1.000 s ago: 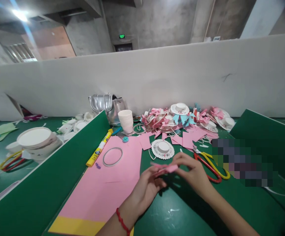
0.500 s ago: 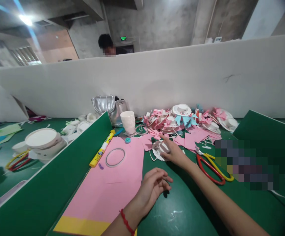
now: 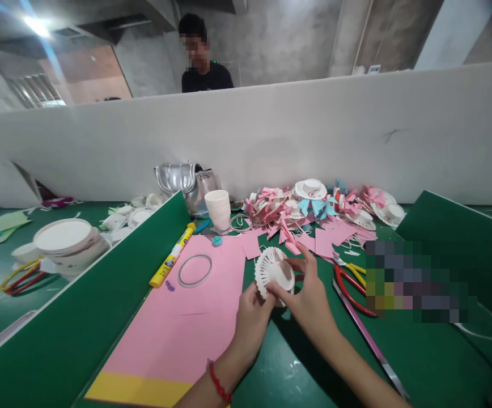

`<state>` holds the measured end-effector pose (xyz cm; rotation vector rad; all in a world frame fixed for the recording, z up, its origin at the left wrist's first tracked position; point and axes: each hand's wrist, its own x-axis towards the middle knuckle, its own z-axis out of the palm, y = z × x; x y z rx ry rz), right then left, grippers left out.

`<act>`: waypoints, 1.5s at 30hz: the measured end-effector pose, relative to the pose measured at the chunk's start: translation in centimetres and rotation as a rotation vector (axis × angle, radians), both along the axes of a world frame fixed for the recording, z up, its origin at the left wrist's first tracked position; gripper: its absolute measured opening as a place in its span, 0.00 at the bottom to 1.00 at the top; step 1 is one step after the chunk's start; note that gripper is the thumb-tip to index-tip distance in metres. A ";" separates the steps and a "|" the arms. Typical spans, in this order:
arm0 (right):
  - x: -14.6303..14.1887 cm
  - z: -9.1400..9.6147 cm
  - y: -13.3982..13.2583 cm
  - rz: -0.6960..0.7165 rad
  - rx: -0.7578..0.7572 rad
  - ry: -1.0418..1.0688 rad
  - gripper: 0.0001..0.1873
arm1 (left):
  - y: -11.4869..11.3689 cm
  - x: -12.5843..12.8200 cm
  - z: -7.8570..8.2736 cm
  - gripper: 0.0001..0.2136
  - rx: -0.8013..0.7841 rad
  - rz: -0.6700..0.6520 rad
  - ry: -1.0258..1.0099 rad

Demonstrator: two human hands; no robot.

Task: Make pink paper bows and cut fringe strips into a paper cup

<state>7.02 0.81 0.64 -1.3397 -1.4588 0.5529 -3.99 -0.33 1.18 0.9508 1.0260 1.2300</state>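
Both my hands hold a white paper-cup hat (image 3: pixel 267 269) with a fringed, fluted brim, raised just above the green table. My left hand (image 3: pixel 251 314) pinches the brim from the lower left; its fingers are partly hidden behind it. My right hand (image 3: pixel 309 292) is closed around the cup part, thumb in front and fingers at the far side. Left of the hands lie pink paper sheets (image 3: pixel 178 334) with a yellow edge below. Scissors (image 3: pixel 344 288) with red and yellow handles rest right of my right hand.
Behind the hands sits a pile of pink, blue and white paper hats (image 3: pixel 271 207). Stacked paper cups (image 3: pixel 218 209), a yellow glue stick (image 3: pixel 172 258) and a silver bag (image 3: pixel 175 177) stand or lie to the left. Green dividers (image 3: pixel 101 283) flank the space. A person (image 3: pixel 206 76) is beyond the white partition.
My right hand has drawn the paper-cup hat nearer from the table and lifted it. The left hand has moved up and now grips its brim. The person behind the partition has risen higher into view.
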 end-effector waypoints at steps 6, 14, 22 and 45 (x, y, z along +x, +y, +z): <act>2.7 0.0 -1.1 0.149 0.034 -0.008 0.40 | 0.2 -0.6 -0.1 0.13 -0.067 -0.028 -0.155; 3.8 -0.1 -2.1 0.239 -0.001 0.062 0.38 | -0.2 0.1 0.5 0.15 -0.154 -0.188 -0.250; 3.7 -1.3 -1.9 0.071 0.009 0.192 0.39 | -0.8 0.8 0.6 0.16 0.012 -0.210 0.016; 3.1 -1.0 -3.0 0.066 0.017 0.160 0.36 | -1.2 0.9 1.0 0.24 -0.047 -0.214 -0.063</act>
